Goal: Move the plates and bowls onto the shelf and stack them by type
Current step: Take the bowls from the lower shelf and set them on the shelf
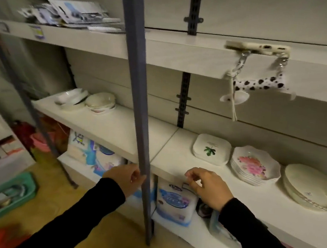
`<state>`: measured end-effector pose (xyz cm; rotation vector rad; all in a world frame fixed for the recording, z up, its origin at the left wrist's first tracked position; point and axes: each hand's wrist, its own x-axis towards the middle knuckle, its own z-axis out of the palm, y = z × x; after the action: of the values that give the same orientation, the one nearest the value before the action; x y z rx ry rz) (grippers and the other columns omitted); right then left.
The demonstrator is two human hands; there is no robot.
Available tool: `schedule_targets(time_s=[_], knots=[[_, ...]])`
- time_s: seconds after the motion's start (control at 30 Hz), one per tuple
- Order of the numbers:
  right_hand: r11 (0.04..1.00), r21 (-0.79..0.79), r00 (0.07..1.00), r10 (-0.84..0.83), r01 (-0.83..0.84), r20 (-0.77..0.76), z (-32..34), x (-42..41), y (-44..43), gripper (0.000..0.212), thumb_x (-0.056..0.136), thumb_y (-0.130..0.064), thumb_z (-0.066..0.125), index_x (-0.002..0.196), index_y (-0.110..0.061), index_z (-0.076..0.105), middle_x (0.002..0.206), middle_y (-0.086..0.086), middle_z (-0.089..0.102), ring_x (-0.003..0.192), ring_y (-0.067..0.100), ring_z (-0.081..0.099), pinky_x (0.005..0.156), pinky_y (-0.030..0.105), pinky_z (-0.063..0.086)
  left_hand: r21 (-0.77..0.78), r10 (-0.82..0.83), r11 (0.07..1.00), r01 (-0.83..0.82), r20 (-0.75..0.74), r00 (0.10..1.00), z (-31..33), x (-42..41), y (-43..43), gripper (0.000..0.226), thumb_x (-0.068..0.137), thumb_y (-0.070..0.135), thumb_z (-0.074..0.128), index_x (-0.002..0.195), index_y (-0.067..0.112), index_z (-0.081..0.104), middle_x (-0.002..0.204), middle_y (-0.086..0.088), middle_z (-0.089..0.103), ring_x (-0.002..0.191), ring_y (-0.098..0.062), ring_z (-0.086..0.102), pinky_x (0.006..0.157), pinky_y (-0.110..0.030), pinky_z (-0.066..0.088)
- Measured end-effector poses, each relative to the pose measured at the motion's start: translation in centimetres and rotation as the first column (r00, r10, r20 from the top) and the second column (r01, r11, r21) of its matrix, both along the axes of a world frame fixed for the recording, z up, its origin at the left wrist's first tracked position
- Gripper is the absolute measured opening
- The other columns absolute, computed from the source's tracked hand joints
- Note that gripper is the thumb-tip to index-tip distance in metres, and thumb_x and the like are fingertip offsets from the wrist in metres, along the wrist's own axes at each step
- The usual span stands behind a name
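On the middle shelf (118, 128), toward four o'clock, three stacks stand side by side: square leaf plates (211, 149), flowered plates (255, 165) at their three o'clock, then round cream plates (309, 186). Two bowl stacks (101, 101) sit at ten o'clock on the same shelf. The right hand (208, 187) hovers at the shelf's front edge, its grip loosely curled and empty. The left hand (126, 178) has curled fingers against the grey post (139, 102); whether that grip holds it I cannot tell.

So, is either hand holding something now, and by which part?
Right hand: nothing. Left hand: curled fingers meet the upright post low down; a real grip cannot be told.
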<state>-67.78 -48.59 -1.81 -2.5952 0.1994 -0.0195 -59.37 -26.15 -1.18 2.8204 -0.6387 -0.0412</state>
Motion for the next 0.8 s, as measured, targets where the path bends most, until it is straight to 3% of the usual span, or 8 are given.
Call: schedule_targets(time_s=[0.1,0.33,0.53,0.8], knots=[[1.000,0.005,1.000,0.022,-0.022,0.013,0.0,2.5,4.9,0.020,0.092,-0.029,0.047,0.107,-0.027,0.060,0.110,-0.004,0.066,0.100,0.017,0.060,0.085,0.034,0.050,0.016,0.009,1.000,-0.009,-0.002,1.000,0.4,2.2,5.0,0.022,0.091,0.048,0.040,0.083,0.027,0.043,0.085,0.009,0.055,0.080,-0.011,0.051,0.077,-0.023,0.042],[0.997,-0.012,0.996,0.071,-0.070,0.046,1.1,8.9,13.1,0.023,0.092,-0.031,0.048,0.111,-0.023,0.059,0.113,0.000,0.064,0.101,0.020,0.060,0.087,0.036,0.050,0.027,0.077,0.997,-0.077,-0.012,0.997,0.4,8.0,14.1,0.022,0.090,0.047,0.044,0.081,0.027,0.048,0.087,0.007,0.062,0.081,-0.017,0.059,0.079,-0.028,0.049],[0.993,-0.035,0.992,0.113,-0.111,0.049,1.7,15.3,17.7,0.027,0.092,-0.026,0.049,0.117,-0.021,0.058,0.119,0.000,0.062,0.105,0.020,0.059,0.091,0.036,0.050,0.018,0.134,0.991,-0.133,-0.020,0.991,1.2,13.4,18.1,0.023,0.090,0.045,0.045,0.084,0.023,0.047,0.100,0.001,0.068,0.086,-0.017,0.061,0.083,-0.029,0.052],[0.993,-0.051,0.993,0.112,-0.110,0.041,0.4,26.8,21.6,0.030,0.093,-0.032,0.047,0.121,-0.024,0.055,0.122,-0.002,0.060,0.107,0.017,0.058,0.092,0.032,0.048,0.003,0.202,0.979,-0.202,-0.021,0.979,1.2,23.8,21.3,0.029,0.090,0.047,0.045,0.090,0.020,0.056,0.100,0.006,0.068,0.089,-0.015,0.063,0.083,-0.028,0.052]])
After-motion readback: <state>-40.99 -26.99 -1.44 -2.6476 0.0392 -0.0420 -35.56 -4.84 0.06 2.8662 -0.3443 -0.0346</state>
